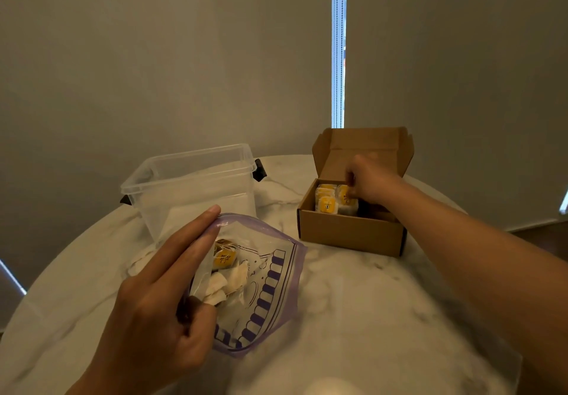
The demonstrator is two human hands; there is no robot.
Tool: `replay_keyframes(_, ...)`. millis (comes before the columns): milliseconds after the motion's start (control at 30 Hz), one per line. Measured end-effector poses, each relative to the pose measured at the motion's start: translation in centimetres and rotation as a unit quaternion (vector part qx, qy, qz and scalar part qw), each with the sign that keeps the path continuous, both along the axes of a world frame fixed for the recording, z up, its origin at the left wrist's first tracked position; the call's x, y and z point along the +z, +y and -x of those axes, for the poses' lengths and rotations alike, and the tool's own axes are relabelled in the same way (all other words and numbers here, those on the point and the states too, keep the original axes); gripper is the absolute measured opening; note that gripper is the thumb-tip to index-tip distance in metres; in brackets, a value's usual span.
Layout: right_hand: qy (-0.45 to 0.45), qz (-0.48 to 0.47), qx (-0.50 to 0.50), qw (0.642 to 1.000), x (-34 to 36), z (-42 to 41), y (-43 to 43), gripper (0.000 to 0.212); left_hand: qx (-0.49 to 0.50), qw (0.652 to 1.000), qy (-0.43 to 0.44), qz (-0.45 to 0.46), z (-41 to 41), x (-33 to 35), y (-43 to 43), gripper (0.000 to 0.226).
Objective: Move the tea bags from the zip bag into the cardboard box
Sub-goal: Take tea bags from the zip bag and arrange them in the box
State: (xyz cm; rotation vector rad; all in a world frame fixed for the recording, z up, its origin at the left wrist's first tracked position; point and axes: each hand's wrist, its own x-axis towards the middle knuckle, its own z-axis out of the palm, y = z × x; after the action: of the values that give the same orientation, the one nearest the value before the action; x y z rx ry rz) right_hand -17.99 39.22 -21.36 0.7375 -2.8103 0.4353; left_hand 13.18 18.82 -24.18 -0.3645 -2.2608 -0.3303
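Reaching into the cardboard box [350,235], the right hand [372,179] pinches a tea bag [349,202] beside the stacked ones.
Left hand [159,302] grips the zip bag [270,287] on the table [368,318], forefinger straight along its mouth; more tea bags [224,258] lie inside.

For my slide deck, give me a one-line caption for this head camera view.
Left hand holds the zip bag open while the right hand reaches among tea bags in the cardboard box.

The left hand [159,311] pinches the zip bag [270,275] between thumb and straight forefinger, while the outstretched right hand [373,179], fingers curled downward, apparently pinches a tea bag [347,204].
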Motion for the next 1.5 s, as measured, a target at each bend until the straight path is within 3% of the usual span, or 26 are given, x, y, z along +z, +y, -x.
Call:
replay_keyframes(200,0.065,0.001,-0.01,0.998,1.3,-1.3,0.9,0.011,0.009,1.0,0.025,0.005,0.0,0.1,-0.2,0.064)
replay_keyframes(367,0.132,0.137,0.069,0.979,3.0,-7.9,1.6,0.007,0.018,1.0,0.016,0.002,0.0,0.2,-0.2,0.063)
replay_keyframes(533,-0.048,0.253,0.232,0.938,3.4,-17.9,1.0,0.009,0.017,1.0,0.023,0.0,0.2,0.3,-0.2,0.062)
replay_keyframes(600,-0.095,0.227,0.275,0.93,2.9,-20.4,-0.1,0.01,0.015,1.0,0.022,-0.001,0.4,0.3,-0.2,0.063)
replay_keyframes(733,-0.081,0.099,0.289,0.949,1.6,-21.7,-3.7,0.021,0.003,1.0,0.016,0.001,1.2,0.9,-0.2,0.065)
replay_keyframes(933,-0.05,-0.043,0.196,0.978,0.1,-17.8,-10.3,0.023,0.01,1.0,-0.006,0.008,2.7,1.6,-0.2,0.067)
replay_keyframes(1033,-0.061,-0.032,0.198,0.978,-0.3,-17.5,-11.1,0.028,0.006,1.0,-0.006,-0.003,3.0,1.5,-0.2,0.068)
replay_keyframes(1167,-0.065,-0.029,0.208,0.975,-1.1,-17.5,-10.9,0.021,0.003,1.0,-0.004,-0.009,2.7,1.2,0.3,0.068)
replay_keyframes(1300,-0.12,-0.089,0.201,0.968,-1.3,-17.1,-11.9,0.03,-0.002,1.0,-0.002,-0.015,2.1,1.0,0.8,0.067)
replay_keyframes(1400,-0.002,0.018,0.221,0.975,-1.9,-18.0,-10.9,0.007,-0.003,1.0,0.004,-0.021,1.8,0.8,0.8,0.068)
replay_keyframes(1500,0.047,0.038,0.241,0.969,-2.6,-18.3,-10.6,0.011,-0.004,1.0,-0.001,-0.024,1.7,0.7,0.5,0.069)
